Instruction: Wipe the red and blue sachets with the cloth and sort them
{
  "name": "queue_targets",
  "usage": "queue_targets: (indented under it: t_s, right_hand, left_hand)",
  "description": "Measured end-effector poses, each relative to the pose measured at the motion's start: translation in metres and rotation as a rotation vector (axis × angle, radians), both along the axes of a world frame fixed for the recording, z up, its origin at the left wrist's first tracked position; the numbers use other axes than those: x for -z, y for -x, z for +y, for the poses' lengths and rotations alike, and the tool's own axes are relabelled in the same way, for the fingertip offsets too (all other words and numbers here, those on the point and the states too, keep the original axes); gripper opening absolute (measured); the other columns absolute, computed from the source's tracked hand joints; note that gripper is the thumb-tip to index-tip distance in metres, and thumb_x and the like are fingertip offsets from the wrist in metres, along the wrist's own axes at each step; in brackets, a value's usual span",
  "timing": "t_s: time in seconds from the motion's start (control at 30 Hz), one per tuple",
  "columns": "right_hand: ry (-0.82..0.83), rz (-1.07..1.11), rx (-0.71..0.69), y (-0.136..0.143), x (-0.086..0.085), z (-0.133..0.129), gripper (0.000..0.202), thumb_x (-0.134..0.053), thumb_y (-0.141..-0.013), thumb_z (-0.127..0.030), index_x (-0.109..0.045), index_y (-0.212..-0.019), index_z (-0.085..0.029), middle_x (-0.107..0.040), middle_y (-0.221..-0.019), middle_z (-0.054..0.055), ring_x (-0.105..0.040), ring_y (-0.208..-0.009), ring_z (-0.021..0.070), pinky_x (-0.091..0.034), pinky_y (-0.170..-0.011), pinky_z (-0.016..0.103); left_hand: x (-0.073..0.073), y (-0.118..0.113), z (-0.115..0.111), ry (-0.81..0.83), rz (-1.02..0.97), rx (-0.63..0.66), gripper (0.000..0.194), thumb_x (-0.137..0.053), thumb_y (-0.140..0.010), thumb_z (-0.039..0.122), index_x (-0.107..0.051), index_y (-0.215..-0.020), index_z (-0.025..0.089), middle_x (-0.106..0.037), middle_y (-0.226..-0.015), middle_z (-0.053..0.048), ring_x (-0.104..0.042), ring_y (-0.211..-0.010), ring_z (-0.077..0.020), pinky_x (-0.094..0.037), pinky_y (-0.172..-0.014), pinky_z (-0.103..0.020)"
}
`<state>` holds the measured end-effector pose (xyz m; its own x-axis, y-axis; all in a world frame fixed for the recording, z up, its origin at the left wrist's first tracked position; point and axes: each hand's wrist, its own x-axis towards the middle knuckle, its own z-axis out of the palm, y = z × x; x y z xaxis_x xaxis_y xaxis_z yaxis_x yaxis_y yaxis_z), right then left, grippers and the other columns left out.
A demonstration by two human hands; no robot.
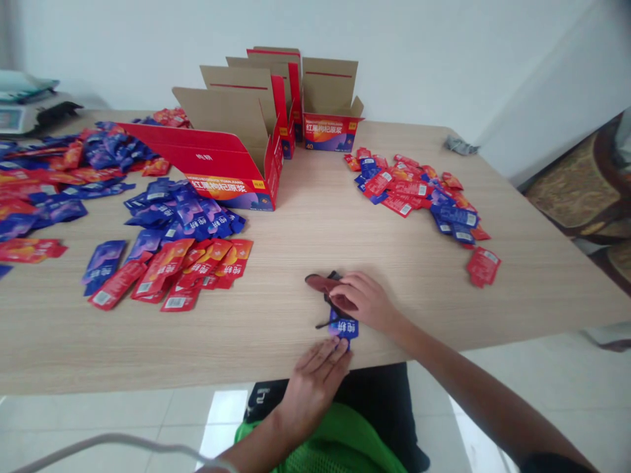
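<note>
When read left to right across lower centre of the frame: left hand (pixel 315 384), laid flat, unclamped; sunglasses (pixel 318 283), likely light, stiff, scratch-prone, best held by rims; blue sachet (pixel 344 327) on worktop (pixel 280 315), near end under left hand, probably soft, slippery, best taken by flat edge; right hand (pixel 367 301), pinched on sunglasses.

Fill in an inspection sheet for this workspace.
Surface: pale wood-look table, red and blue sachets piled left and right.
Job items: blue sachet partly under apparent sunglasses; open boxes farther back.
Clutter: crumpled grey item, far right; scale, far left.
Hands: left hand touches the blue sachet; right hand at the sunglasses, grip unclear.
Cables: grey cable or tube, lower left.
Surroundings: pale wall, tiled floor; brown patterned furniture right.
</note>
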<state>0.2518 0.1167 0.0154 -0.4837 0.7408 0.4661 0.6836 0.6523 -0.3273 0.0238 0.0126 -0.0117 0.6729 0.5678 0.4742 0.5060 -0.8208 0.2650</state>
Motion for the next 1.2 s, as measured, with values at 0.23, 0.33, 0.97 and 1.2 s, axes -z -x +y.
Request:
queue_targets:
  t_s: [0.23,0.33,0.97,1.2]
  right_hand:
    - [-0.172,0.090,0.325,-0.029,-0.028,0.055,0.012,-0.066,-0.099,-0.027,-0.070,-0.110,-0.027,-0.070,-0.109,0.007,-0.064,-0.107,0.0261,-0.054,-0.096,0.043]
    - [-0.214,0.317,0.483,-0.040,-0.043,0.031,0.015,-0.069,-0.098,-0.034,-0.069,-0.111,-0.027,-0.069,-0.109,0.008,-0.065,-0.106,0.0266,-0.054,-0.096,0.044]
    - [0.133,0.843,1.029,-0.087,0.003,-0.068,0.041,-0.077,-0.084,-0.060,-0.073,-0.106,-0.025,-0.077,-0.109,0.006,-0.072,-0.102,0.0274,-0.054,-0.093,0.043]
    - [0.192,0.933,0.993,-0.090,0.003,-0.068,0.042,-0.080,-0.082,-0.057,-0.073,-0.107,-0.024,-0.077,-0.111,0.007,-0.072,-0.105,0.0275,-0.056,-0.092,0.042]
  left_hand:
    - [-0.009,0.002,0.005,0.029,0.055,0.025,0.034,-0.059,-0.107,0.029,-0.064,-0.139,0.018,-0.069,-0.140,-0.009,-0.065,-0.131,-0.0222,-0.053,-0.112,-0.037]
    - [-0.019,0.003,0.006,0.077,0.078,0.036,0.042,-0.063,-0.104,0.040,-0.063,-0.140,0.017,-0.069,-0.140,-0.010,-0.065,-0.130,-0.0251,-0.055,-0.110,-0.040]
    - [-0.003,0.016,0.001,0.067,0.157,0.047,0.046,-0.048,-0.105,0.011,-0.058,-0.148,0.023,-0.071,-0.123,-0.010,-0.066,-0.109,-0.0220,-0.054,-0.099,-0.035]
    - [-0.057,0.023,0.045,0.305,-0.307,0.001,0.024,-0.056,-0.107,0.022,-0.070,-0.127,0.021,-0.077,-0.113,-0.007,-0.073,-0.101,-0.0195,-0.058,-0.091,-0.030]
